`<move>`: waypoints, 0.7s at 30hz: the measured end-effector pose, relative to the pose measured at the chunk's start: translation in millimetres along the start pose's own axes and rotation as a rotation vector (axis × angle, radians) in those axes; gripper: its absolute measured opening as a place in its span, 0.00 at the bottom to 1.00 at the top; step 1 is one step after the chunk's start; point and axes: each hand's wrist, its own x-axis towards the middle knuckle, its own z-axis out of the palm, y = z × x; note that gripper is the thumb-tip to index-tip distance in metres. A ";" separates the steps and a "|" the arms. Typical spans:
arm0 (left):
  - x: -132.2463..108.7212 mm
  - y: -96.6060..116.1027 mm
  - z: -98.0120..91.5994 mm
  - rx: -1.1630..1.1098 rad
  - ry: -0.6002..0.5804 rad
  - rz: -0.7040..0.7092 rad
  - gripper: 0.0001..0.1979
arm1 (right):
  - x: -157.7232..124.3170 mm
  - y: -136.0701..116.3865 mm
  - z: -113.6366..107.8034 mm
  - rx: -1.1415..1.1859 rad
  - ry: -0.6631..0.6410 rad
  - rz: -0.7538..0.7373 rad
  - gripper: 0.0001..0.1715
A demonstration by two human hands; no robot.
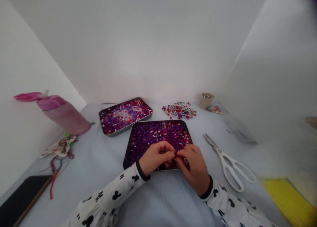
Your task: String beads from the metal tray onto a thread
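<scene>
My left hand (156,157) and my right hand (194,166) meet fingertip to fingertip over the near edge of a dark tray (128,147) filled with purple beads. Both hands are pinched shut. Something small sits between the fingertips, too small to name. A dark bead shows at my right hand's fingers. A second tray (104,113) with purple, red and white beads lies behind it to the left. A loose heap of mixed coloured beads (179,110) lies on the table behind the near tray.
White-handled scissors (229,162) lie right of the tray. A small beige cup (206,100) stands at the back right. A pink bottle (61,114) lies on the left, with cloth scraps (60,147) and a black phone (23,197) nearer. A yellow object (287,200) sits at the right front.
</scene>
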 end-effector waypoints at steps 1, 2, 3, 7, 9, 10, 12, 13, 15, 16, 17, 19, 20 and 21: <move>0.0 -0.4 -0.4 0.009 0.002 0.003 0.15 | 0.0 -0.1 -0.2 0.006 0.001 -0.002 0.04; -0.2 -0.6 -0.4 0.020 0.009 0.007 0.14 | -0.2 -0.1 -0.3 0.009 0.005 -0.005 0.05; -0.5 -0.4 0.0 0.032 0.019 0.009 0.14 | -0.4 0.1 -0.3 0.012 0.009 -0.007 0.05; -3.6 3.4 5.1 0.103 0.099 0.029 0.13 | -1.5 0.9 0.4 0.008 0.011 -0.015 0.06; -5.6 6.6 8.3 0.161 0.153 0.061 0.12 | -1.6 0.7 0.6 0.009 0.010 -0.005 0.06; -6.7 8.3 9.8 0.194 0.177 0.078 0.11 | -1.6 0.4 0.5 0.013 0.009 0.003 0.07; -8.6 11.1 12.3 0.254 0.219 0.110 0.10 | -1.5 -0.3 0.1 0.023 0.008 0.016 0.07; -9.5 12.0 13.4 0.279 0.235 0.125 0.09 | -1.5 -0.6 -0.2 0.026 0.004 0.021 0.07; -11.1 12.4 15.5 0.325 0.263 0.160 0.08 | -1.7 -0.6 -0.6 0.027 -0.004 0.025 0.08; -11.8 12.0 16.6 0.352 0.274 0.180 0.08 | -1.9 -0.3 -0.5 0.026 -0.006 0.025 0.08; -12.4 11.3 17.6 0.387 0.281 0.202 0.08 | -2.1 0.2 -0.4 0.024 -0.007 0.024 0.07; -13.6 10.4 18.9 0.469 0.283 0.244 0.07 | -2.3 1.4 0.0 0.022 -0.009 0.021 0.07; -14.2 10.8 18.9 0.509 0.273 0.263 0.08 | -2.3 1.9 0.0 0.023 -0.010 0.023 0.07; -15.0 12.2 18.2 0.547 0.252 0.279 0.08 | -2.2 2.2 -0.2 0.026 -0.010 0.028 0.07</move>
